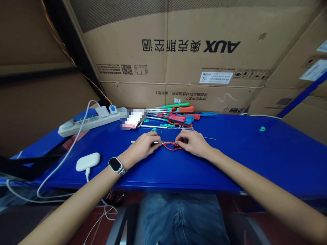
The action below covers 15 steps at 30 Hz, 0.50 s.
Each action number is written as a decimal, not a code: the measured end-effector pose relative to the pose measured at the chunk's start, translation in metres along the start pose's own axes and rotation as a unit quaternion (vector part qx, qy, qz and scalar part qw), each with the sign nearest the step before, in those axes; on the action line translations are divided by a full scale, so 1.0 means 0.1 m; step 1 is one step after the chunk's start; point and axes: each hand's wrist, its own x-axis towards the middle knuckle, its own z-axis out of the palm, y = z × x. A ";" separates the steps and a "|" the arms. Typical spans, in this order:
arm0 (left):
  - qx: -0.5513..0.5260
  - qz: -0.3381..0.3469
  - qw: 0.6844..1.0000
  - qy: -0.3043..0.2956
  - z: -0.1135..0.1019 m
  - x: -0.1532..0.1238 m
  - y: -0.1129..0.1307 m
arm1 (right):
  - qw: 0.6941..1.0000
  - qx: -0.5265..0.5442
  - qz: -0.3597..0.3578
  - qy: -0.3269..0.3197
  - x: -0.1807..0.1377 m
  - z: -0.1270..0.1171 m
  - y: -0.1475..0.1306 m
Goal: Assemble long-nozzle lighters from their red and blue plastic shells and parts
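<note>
Between my two hands is a red long-necked lighter (170, 146), lying low over the blue table. My left hand (146, 145) is closed on its metal tube, whose tip sticks out to the left of the fingers. Fingers of my right hand (192, 143) pinch the red body at its other end, covering much of it. A thin metal rod (209, 138) shows just beyond my right hand. Behind the hands lies a loose metal tube (153, 126) beside green plastic parts (167, 126). A small green piece (154, 129) is near my left knuckles.
A pile of coloured lighters (178, 117) lies at the back against a cardboard box (178, 64). To the left are a power strip (84, 125), a white earphone case (88, 161) and cables. A small green piece (262, 128) lies far right on the blue table (255, 160).
</note>
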 end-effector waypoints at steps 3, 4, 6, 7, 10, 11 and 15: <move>0.001 -0.005 1.000 -0.001 -0.02 -0.02 0.00 | 1.000 0.008 -0.005 0.010 0.02 0.00 0.01; 0.000 -0.006 1.000 0.001 -0.03 -0.02 0.01 | 1.000 0.013 -0.006 0.014 0.02 -0.01 0.01; -0.001 -0.011 1.000 0.005 -0.04 -0.03 0.03 | 0.999 0.016 -0.003 0.034 0.03 -0.06 0.02; -0.002 -0.017 1.000 0.005 -0.04 -0.03 0.04 | 0.999 0.010 0.001 0.045 0.05 -0.09 0.02; -0.014 -0.042 0.999 0.011 -0.05 -0.03 0.06 | 0.997 -0.033 0.014 0.075 0.19 -0.18 0.04; -0.022 -0.049 0.998 0.015 -0.05 -0.03 0.06 | 0.995 -0.051 0.014 0.082 0.27 -0.20 0.06; -0.036 -0.070 0.997 0.014 -0.04 -0.04 0.00 | 0.986 -0.130 -0.026 0.098 0.67 -0.20 0.14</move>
